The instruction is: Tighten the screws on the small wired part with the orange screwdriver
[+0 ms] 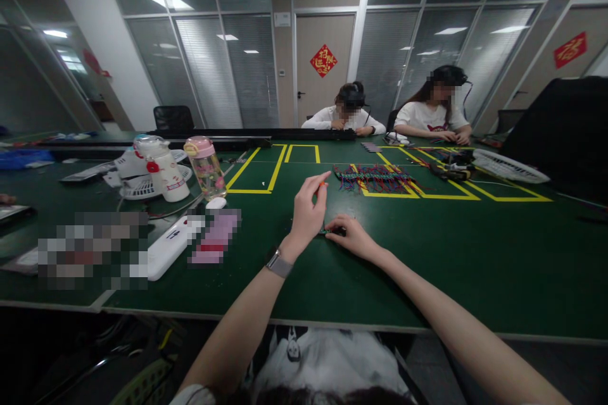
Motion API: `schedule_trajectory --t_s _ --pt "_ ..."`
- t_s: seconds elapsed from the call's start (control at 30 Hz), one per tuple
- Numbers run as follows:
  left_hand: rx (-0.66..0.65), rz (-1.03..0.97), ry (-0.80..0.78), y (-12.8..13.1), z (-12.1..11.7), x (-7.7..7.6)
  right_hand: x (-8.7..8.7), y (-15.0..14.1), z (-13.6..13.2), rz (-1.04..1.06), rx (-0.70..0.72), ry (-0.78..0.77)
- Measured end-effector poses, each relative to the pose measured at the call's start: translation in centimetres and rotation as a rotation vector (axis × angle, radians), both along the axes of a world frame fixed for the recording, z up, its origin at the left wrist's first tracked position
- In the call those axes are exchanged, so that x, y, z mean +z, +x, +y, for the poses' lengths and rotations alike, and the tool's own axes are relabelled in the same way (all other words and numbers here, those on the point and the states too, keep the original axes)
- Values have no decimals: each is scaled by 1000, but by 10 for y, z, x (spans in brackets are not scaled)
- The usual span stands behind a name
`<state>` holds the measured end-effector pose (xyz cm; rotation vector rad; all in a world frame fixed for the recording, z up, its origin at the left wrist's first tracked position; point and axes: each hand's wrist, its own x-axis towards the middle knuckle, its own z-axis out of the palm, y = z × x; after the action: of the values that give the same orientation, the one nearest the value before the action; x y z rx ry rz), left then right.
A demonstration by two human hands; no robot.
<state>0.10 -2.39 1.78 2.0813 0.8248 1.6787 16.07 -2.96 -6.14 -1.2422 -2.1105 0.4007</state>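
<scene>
Taking 12 o'clock as straight away from the person, the small circuit board (324, 231) lies on the worktop (475, 278), between the two hands. The likeliest trouble is the board skidding or twisting: it looks light, and the right hand (350, 235) steadies it only from 3 o'clock, fingers narrow on its edge. The left hand (310, 205) stands upright at 11 o'clock, fingers drawn narrow around an orange piece (323, 184); a slanted push through that piece could slip off the board. The bundle of wired boards (375, 178), near 2 o'clock, might snag if a hand swings that way, its loose wires sticking out on both sides.

The board seems to lie flat, its long axis roughly 9 to 3 o'clock; covered by fingers, which end leads cannot be told.
</scene>
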Motion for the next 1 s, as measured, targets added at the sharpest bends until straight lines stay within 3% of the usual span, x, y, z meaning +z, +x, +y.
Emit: schedule_trajectory --t_s 0.07,0.1,0.2,0.23,0.37,0.4,0.5,0.57,0.7,0.73,0.87,1.0 --pt "-89 -45 -54 0 2 -1 0 0 0 6 2 -3" --pt "-69 -42 -58 0 3 -1 0 0 0 10 3 -5" --pt "164 33 40 -2 2 0 0 0 0 14 4 -9" --pt "179 50 64 -3 2 0 0 0 0 13 3 -9" --pt "-62 3 -7 -2 -1 2 0 0 0 3 3 -9" --pt "-70 -6 -22 -2 -2 2 0 1 0 2 5 -9" --pt "134 13 22 -1 -2 3 0 1 0 8 12 -2" --pt "184 12 38 -1 0 2 0 1 0 10 11 0" --pt "-147 -31 -121 -1 4 0 0 0 0 0 2 -1" --pt "-157 -27 -122 -1 4 0 0 0 0 -1 2 2" --pt "131 -8 4 -1 2 1 0 0 0 4 2 6" --pt "-138 -66 -100 -1 3 1 1 0 0 7 6 2"
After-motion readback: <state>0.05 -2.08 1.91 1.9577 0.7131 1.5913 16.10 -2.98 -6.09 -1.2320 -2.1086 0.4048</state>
